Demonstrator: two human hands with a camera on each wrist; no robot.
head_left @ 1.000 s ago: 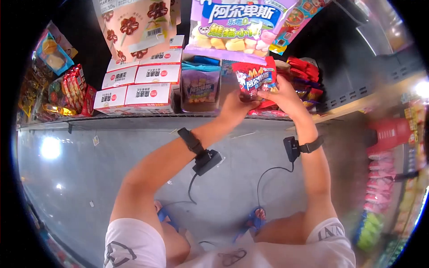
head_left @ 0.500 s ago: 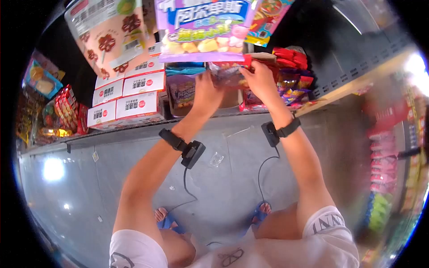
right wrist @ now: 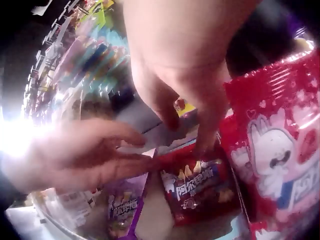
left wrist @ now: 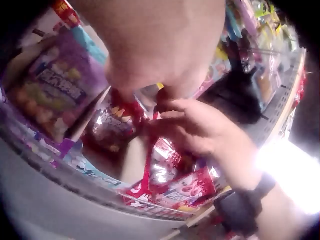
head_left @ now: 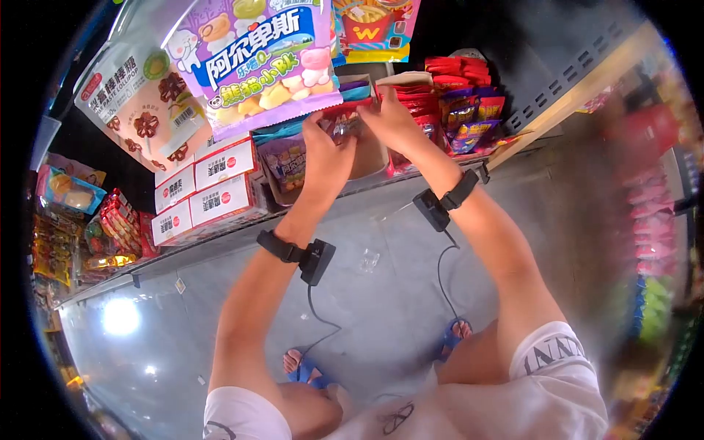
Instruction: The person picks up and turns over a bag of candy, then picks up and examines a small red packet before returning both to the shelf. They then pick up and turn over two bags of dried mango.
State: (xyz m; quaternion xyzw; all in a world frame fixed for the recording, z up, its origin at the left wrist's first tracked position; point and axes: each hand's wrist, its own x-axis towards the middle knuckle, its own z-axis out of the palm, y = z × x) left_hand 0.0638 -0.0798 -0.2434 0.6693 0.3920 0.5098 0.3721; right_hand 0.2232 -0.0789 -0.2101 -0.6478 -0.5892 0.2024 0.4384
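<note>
A small red snack bag with yellow fries printed on it stands in a snug display box on the shelf. My left hand is at the bag's top left, thumb and fingers spread apart. On the other side my right hand reaches down to the top edge, one fingertip right at the red rim and the thumb apart from it. Both hands cover much of the bag in the head view. Left of it sits a box of purple snack bags; on the right are stacked red packs.
White cartons stand left along the shelf. A large purple candy bag and a lollipop bag hang over the front. Purple packs lie farther right, by the wooden shelf edge.
The red bag has gone from being held up in front of the shelf down into the box between the purple and red packs. Both hands have moved left with it, and the head view has turned.
</note>
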